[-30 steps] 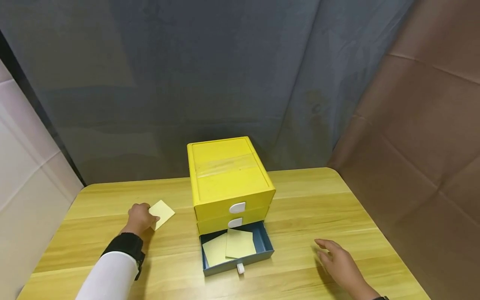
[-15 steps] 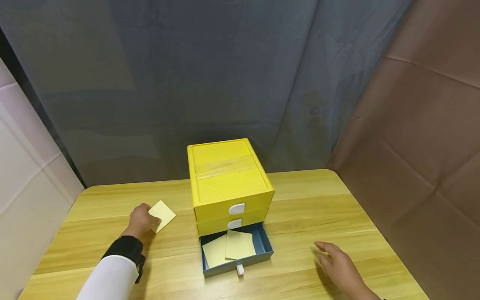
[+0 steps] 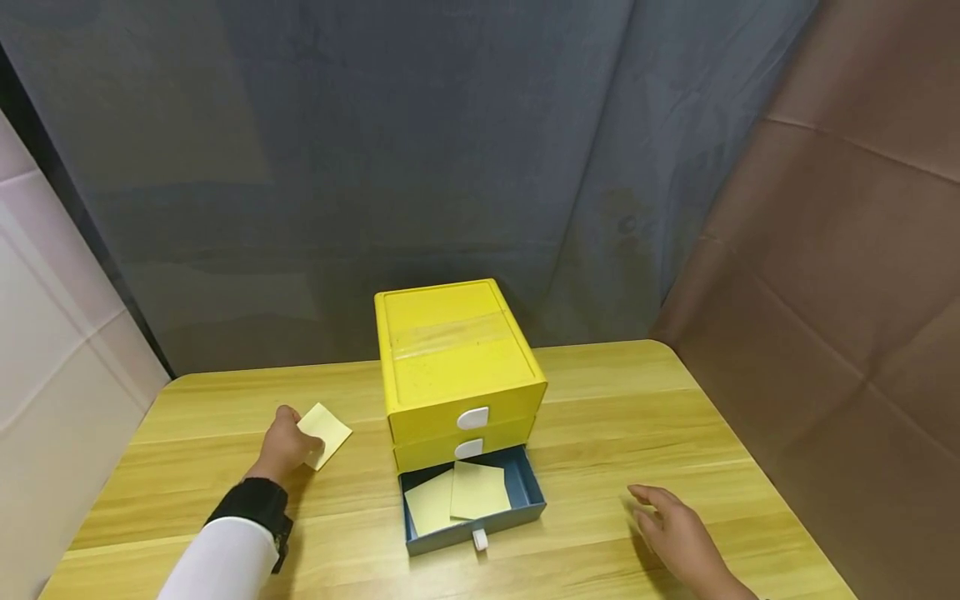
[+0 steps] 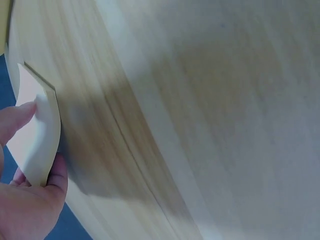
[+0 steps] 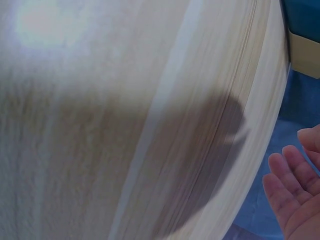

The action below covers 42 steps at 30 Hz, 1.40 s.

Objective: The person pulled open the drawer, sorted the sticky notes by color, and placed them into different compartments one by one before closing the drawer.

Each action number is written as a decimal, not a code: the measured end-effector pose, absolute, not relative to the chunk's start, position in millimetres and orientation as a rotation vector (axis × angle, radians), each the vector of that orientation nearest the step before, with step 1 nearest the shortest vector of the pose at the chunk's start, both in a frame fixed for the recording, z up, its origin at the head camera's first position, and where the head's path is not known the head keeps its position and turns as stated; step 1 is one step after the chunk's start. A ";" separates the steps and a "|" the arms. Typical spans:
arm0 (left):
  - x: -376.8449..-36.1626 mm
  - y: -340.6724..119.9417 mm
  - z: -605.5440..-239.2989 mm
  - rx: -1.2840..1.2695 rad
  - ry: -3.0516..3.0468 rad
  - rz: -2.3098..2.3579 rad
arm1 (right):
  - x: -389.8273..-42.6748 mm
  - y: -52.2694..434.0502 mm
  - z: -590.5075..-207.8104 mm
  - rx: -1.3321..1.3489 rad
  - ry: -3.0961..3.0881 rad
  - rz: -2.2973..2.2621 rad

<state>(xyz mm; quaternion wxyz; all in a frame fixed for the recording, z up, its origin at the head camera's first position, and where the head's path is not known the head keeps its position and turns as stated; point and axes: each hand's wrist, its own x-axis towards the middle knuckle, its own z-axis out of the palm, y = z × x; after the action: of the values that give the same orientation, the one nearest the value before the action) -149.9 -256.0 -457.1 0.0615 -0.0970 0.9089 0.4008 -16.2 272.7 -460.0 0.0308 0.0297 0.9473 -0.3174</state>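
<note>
My left hand (image 3: 287,446) pinches a pale yellow sticky note pad (image 3: 327,431) on the left of the table. In the left wrist view the thumb lies on top of the sticky note pad (image 4: 37,127) and the other fingers are under its edge, with the pad slightly bent. My right hand (image 3: 678,533) hovers over the table at the right, fingers relaxed, holding nothing. Between the hands, the blue bottom drawer (image 3: 528,515) is pulled out, and two pale yellow squares of paper (image 3: 480,490) lie in it, one overlapping the other.
A yellow drawer box (image 3: 465,350) with white tabs stands at the back middle of the wooden table (image 3: 600,433). Tape crosses its top. A grey curtain (image 3: 450,150) hangs behind, a brown cloth (image 3: 840,317) at the right and a white one (image 3: 60,333) at the left.
My left hand has shifted very slightly to the right with the sticky note pad, and its grip has turned a little. The right hand keeps nearly the same place.
</note>
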 end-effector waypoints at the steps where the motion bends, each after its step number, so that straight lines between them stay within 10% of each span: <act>1: -150.0 -255.7 -457.3 -0.291 2.756 1.207 | -16.8 272.4 -459.9 0.092 2.917 -0.982; 42: -142.5 -251.5 -460.4 -0.301 2.799 1.372 | -47.0 264.3 -463.1 0.035 2.920 -0.993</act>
<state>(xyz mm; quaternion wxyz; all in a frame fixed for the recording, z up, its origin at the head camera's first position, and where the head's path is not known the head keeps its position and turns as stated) -142.5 -251.5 -460.4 0.0051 -0.0962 0.8938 0.4380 -47.0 264.3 -463.1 0.0285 0.0114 0.9463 -0.3219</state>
